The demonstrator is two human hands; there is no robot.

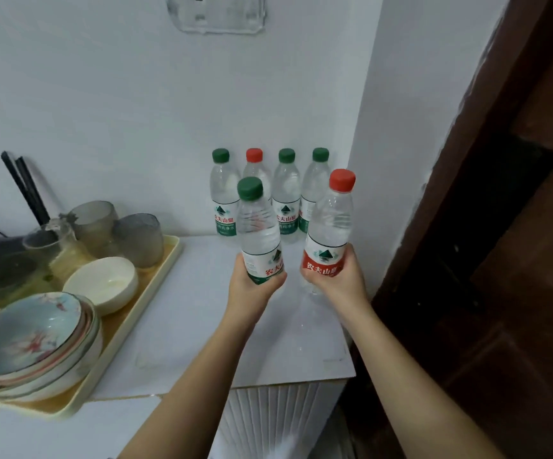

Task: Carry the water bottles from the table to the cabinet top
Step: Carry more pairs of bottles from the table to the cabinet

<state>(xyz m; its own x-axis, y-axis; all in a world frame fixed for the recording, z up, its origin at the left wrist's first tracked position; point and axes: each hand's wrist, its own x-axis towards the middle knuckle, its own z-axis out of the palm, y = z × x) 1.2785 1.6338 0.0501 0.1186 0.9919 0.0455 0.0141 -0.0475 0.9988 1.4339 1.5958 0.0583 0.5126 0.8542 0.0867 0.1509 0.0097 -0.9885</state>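
My left hand (252,289) grips a green-capped water bottle (257,223) around its lower label, upright above the white cabinet top (202,326). My right hand (338,279) grips a red-capped water bottle (333,220) with a red label, also upright and a little to the right. Behind them, several bottles stand in a row against the wall: a green-capped one (222,193), a red-capped one (254,160), and two more green-capped ones (286,193) (315,187).
A cream tray (156,286) at the left holds stacked patterned bowls (33,339), a white bowl (103,283) and glass cups (139,236). A dark wooden door frame (487,226) rises at the right. The cabinet's front edge (288,382) lies near my forearms.
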